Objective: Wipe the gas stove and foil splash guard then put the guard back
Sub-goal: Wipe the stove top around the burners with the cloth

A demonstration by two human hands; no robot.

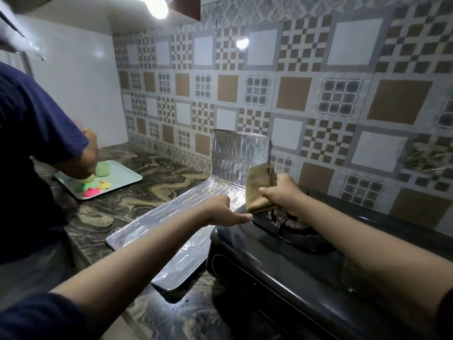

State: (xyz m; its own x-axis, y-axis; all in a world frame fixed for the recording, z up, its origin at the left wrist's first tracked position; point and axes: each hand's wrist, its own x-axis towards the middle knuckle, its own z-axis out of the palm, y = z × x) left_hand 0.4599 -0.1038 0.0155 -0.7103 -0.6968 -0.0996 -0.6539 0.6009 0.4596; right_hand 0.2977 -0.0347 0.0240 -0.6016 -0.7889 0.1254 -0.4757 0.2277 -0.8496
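Observation:
The silver foil splash guard lies mostly flat on the marbled counter, left of the stove. Its far panel stands upright against the tiled wall. My left hand presses flat on the guard near the stove's left edge, fingers stretched out. A folded brown cloth is gripped in my right hand, held up against the lower right of the upright panel, above the burner. The black gas stove fills the lower right, with its burner partly hidden by my right hand.
Another person in a dark blue shirt stands at the left, a hand over a pale tray with bright coloured lumps. The marbled counter runs along the patterned tile wall.

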